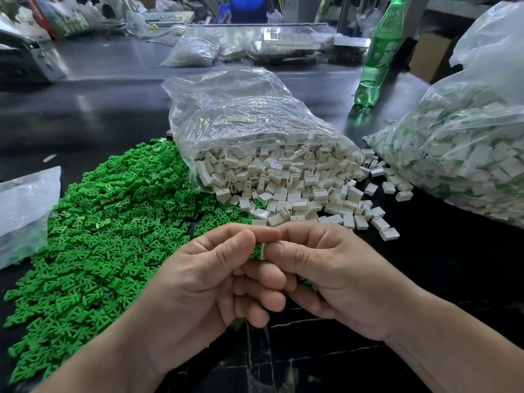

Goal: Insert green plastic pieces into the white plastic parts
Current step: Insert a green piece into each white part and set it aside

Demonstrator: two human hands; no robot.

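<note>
Progress: the large bag [467, 154] at the right edge of the frame held white parts with green showing among them, which I judged to be finished assemblies. Much remained. A broad heap of green pieces [107, 222] lay at left centre on the dark table [99, 109], and loose white parts [297, 182] spilled from the open clear bag [241, 114] at centre. One insertion was in hand and, in my judgement, not yet seated.

Grip: your left hand [207, 282] and right hand [334, 279] met at lower centre, fingers curled. Your left thumb and forefinger pinched a green piece [256, 252]. Your right thumb and forefinger pinched a white part [265, 250] against it, and the two touched. How deep the green piece sat could not be told, as your fingers hid the joint.
</note>
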